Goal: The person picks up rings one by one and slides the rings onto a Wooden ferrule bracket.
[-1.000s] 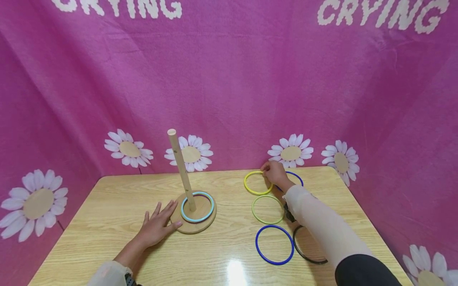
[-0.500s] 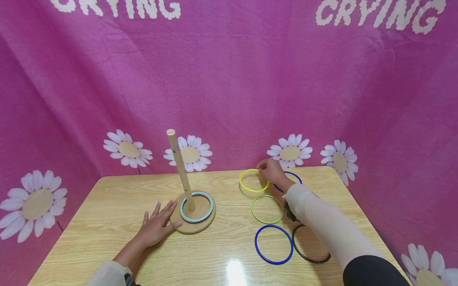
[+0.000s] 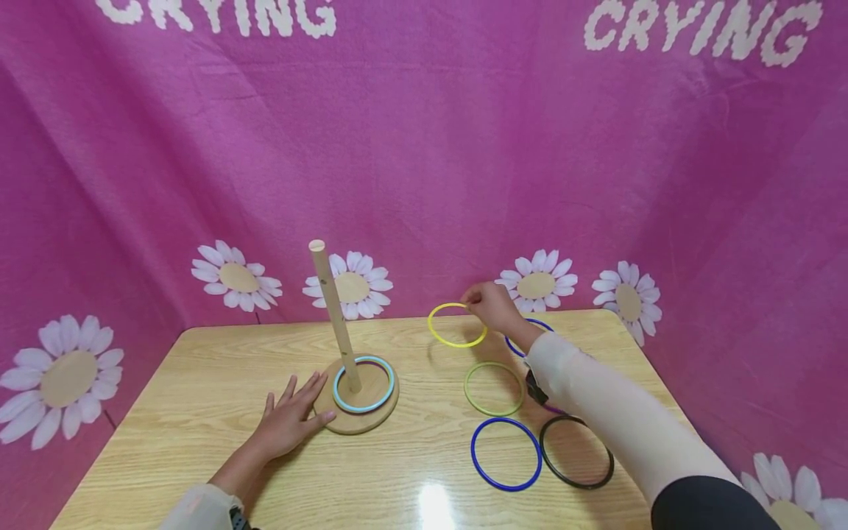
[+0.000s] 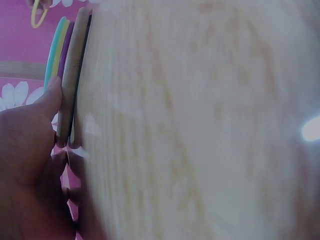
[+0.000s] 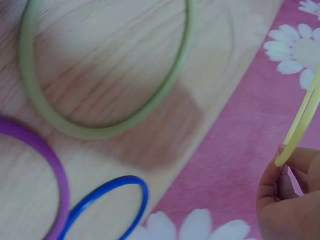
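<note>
My right hand [image 3: 493, 305] pinches the rim of a yellow ring [image 3: 457, 345] between thumb and fingers, above the table's far side. In the right wrist view that yellow ring [image 5: 300, 122] tilts up from the fingertips. My left hand [image 3: 291, 419] lies with fingers spread on the left edge of a round wooden base [image 3: 358, 423], from which a wooden post [image 3: 336, 313] rises. Around the post's foot lies a light blue ring [image 3: 394, 386]. The left wrist view shows it stacked with a yellow ring [image 4: 60, 47] and a purple ring [image 4: 65, 50] beneath.
Right of the base lie a light green ring [image 3: 467, 394], a blue ring [image 3: 474, 456] and a black ring [image 3: 611, 465]. Another blue ring [image 3: 548, 326] is partly behind the right wrist. A purple ring [image 5: 62, 185] is mostly covered by the right arm in the head view. A pink curtain [image 3: 424, 162] hangs behind.
My right hand has lifted the yellow ring off the table and carried it a little left and upward. The left hand has stayed on the base.
</note>
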Tool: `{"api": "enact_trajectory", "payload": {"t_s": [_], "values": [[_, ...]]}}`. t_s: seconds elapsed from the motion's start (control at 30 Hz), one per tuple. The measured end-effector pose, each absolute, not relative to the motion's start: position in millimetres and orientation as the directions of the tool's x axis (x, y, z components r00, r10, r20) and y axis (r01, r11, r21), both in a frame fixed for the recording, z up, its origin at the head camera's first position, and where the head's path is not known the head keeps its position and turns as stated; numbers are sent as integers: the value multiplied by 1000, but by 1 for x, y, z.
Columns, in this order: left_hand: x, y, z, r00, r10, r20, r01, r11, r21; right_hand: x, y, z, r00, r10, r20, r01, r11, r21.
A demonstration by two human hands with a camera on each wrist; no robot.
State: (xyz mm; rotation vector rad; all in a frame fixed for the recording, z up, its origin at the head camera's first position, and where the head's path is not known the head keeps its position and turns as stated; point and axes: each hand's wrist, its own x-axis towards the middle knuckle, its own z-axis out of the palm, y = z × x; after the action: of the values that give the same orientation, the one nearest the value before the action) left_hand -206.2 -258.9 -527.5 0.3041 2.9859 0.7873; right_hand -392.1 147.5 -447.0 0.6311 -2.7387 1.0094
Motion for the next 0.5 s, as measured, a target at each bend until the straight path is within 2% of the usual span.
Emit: {"api": "enact_trajectory", "payload": {"t_s": [0.5], "values": [[-204, -257, -524, -979, 204, 21, 186, 837, 515, -374, 119, -388, -891, -357, 282, -453, 654, -606]]}}
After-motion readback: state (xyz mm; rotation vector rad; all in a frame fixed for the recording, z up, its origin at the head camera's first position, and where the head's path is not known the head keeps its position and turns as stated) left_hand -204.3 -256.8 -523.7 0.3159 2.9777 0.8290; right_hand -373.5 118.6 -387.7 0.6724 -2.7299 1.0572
